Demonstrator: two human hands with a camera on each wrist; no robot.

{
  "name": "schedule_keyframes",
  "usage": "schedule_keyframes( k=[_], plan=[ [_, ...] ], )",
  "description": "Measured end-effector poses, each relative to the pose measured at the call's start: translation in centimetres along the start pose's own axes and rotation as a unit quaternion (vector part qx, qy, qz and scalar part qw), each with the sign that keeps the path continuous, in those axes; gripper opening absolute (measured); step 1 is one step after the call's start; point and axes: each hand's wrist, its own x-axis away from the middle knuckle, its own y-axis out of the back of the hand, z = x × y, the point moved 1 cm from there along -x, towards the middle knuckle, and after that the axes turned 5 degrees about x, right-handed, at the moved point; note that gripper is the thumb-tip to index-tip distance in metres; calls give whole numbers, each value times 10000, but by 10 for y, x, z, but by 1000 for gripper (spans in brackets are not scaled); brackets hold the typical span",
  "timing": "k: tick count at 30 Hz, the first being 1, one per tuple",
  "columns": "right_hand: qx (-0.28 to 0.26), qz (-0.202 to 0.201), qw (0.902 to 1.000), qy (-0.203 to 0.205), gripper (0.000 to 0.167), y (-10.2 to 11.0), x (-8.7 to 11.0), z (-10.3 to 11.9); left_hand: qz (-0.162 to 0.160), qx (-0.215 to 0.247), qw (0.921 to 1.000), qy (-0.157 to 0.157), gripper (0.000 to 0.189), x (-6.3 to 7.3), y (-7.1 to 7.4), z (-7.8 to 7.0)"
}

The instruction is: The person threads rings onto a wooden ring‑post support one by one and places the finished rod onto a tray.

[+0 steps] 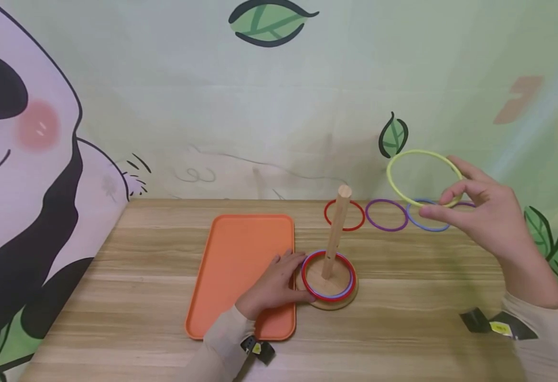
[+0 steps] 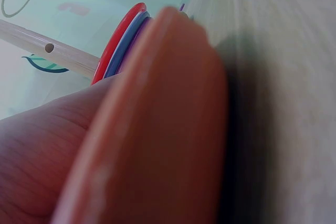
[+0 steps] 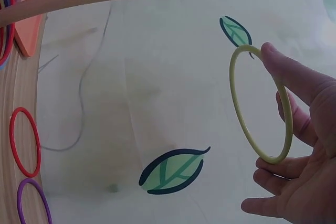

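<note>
My right hand (image 1: 484,215) pinches a yellow ring (image 1: 419,152) between thumb and fingers. It is raised above the table, to the right of the wooden peg (image 1: 338,228). In the right wrist view the same yellow ring (image 3: 232,87) stands clear of the peg. The peg rises from a round wooden base (image 1: 331,306). Around its foot lie stacked rings, a red ring (image 1: 324,297) on top with blue and purple below. My left hand (image 1: 274,284) holds the base's left side, thumb near, fingers on the far side. Its fingertips are partly hidden.
An orange tray (image 1: 240,260) lies left of the base, under my left hand. Along the table's back edge sit a red ring (image 1: 326,218), a purple ring (image 1: 386,229), a blue ring (image 1: 434,230) and another purple ring, partly hidden by my right hand. A printed backdrop hangs behind.
</note>
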Motion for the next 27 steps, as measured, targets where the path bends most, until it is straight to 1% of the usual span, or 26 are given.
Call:
schedule_keyframes(
  k=[5,10,21,27],
  plan=[
    [-6,-99,9999,129,28,-2,-1,8,-16,4,10000,-27,89,0,0,0],
    [-98,-132,9992,374,21,-3,-2,16,-14,11,10000,13,89,0,1,0],
    [-226,-169,9973,675,26,-10,0,34,-29,-15,10000,-52,88,0,0,1],
    [-315,-130,9970,690,28,-14,1,42,-20,-7,10000,-38,88,-1,0,1]
  ],
)
